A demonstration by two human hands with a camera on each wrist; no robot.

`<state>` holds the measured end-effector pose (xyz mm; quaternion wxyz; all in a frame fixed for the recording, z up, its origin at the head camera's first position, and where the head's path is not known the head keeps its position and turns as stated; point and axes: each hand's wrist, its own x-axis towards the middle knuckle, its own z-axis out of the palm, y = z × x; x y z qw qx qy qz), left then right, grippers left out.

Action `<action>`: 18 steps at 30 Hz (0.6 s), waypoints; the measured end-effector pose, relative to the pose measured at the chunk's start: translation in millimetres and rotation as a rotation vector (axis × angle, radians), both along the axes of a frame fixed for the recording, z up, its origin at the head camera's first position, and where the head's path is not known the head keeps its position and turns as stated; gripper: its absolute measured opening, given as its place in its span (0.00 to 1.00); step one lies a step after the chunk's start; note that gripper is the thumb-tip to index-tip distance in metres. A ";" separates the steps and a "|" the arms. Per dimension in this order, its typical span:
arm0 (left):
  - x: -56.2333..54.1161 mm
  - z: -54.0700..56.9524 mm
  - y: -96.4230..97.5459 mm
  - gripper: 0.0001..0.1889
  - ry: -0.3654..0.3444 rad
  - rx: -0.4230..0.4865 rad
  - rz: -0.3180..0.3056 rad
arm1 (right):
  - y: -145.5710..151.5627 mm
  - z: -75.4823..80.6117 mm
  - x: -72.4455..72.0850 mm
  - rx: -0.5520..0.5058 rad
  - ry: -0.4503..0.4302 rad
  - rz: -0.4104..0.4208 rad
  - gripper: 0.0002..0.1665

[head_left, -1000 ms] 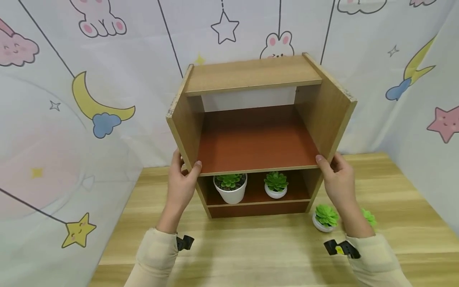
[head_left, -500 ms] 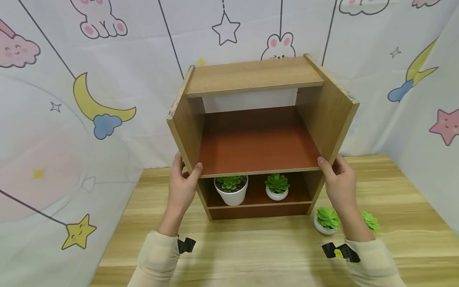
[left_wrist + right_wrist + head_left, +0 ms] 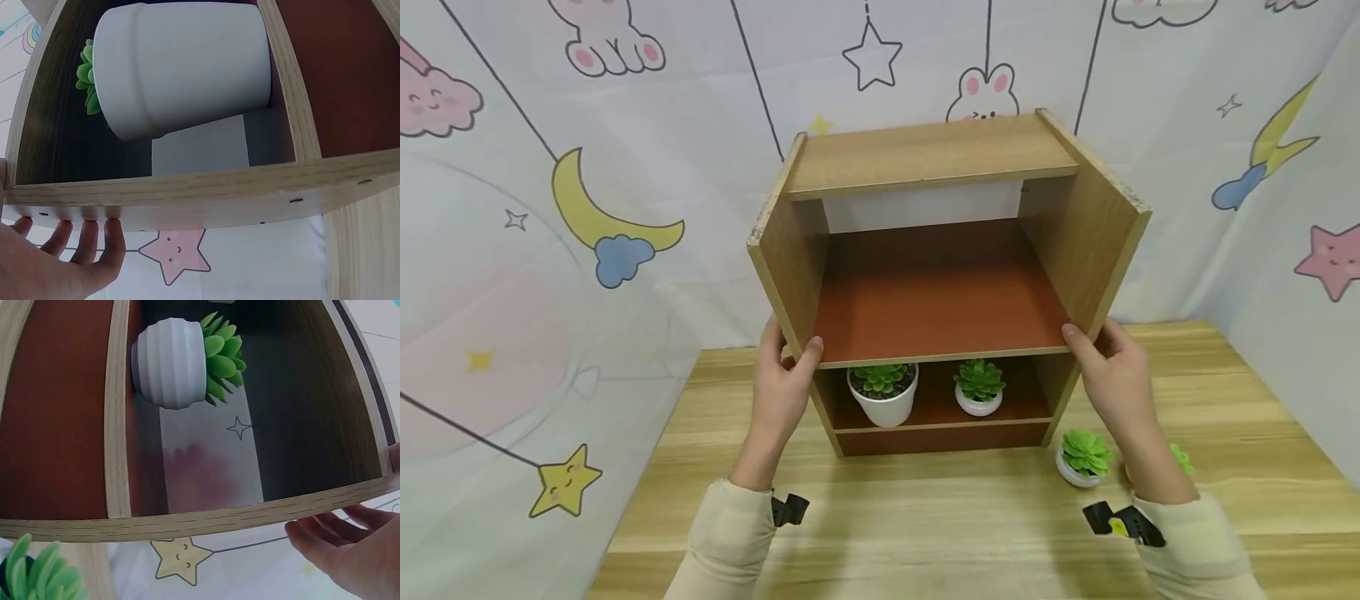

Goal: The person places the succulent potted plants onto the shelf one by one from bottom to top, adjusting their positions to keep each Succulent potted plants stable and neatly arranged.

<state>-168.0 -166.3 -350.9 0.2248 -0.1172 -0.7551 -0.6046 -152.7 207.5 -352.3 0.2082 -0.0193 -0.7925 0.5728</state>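
A wooden shelf unit (image 3: 940,287) with red-brown boards stands upright on the table. My left hand (image 3: 781,392) grips its left side panel, the thumb over the front edge at the middle board and the fingers against the outer face (image 3: 69,269). On the opposite panel my right hand (image 3: 1116,387) holds on at the same height, its fingers on the outside (image 3: 350,550). In the lower compartment sit a larger white pot with a succulent (image 3: 886,398) at the left and a small potted succulent (image 3: 978,387) right of the middle.
Right of the shelf, a small succulent in a white pot (image 3: 1084,458) stands on the wooden table (image 3: 925,525). Another green succulent (image 3: 1182,458) is mostly hidden behind my right forearm. A white cloth with cartoon drawings (image 3: 700,108) hangs behind and at both sides.
My right forearm has shifted slightly to the right, covering more of the farther succulent. Both hands keep their hold, and the shelf unit stays in place.
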 end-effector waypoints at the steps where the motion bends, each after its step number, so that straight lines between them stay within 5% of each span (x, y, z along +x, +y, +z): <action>1: -1.4 -2.2 -0.6 0.29 0.002 0.005 0.000 | 0.2 0.5 0.2 0.005 -0.006 -0.005 0.29; 18: -2.0 -4.6 -1.5 0.27 0.007 0.012 0.008 | 2.2 2.1 7.0 0.018 -0.001 0.036 0.29</action>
